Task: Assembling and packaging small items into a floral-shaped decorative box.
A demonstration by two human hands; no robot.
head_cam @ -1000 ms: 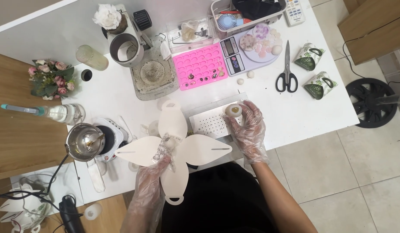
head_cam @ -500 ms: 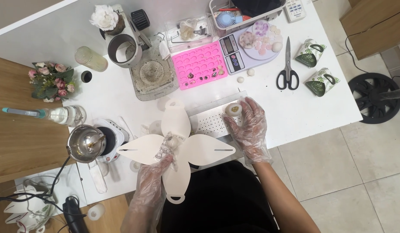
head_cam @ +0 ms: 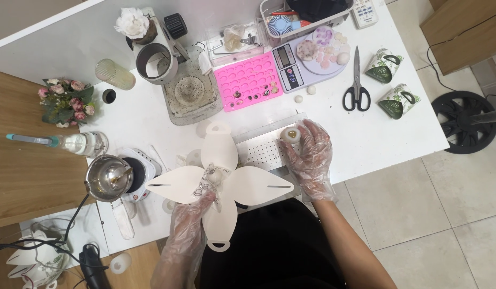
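Your right hand point(head_cam: 308, 155) grips one round wax piece point(head_cam: 290, 134) at frame center; your left hand point(head_cam: 197, 206) presses, fingers together, on one four-petal box blank point(head_cam: 221, 184). Upper right lie one pair of scissors point(head_cam: 356, 91) and two folded boxes point(head_cam: 386, 59).

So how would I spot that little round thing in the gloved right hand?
Find the white table, then the perforated metal tray at its near edge. Over the tray's right end the right hand holds a small round cream piece with an amber centre, unlike the plain white balls near the scissors.
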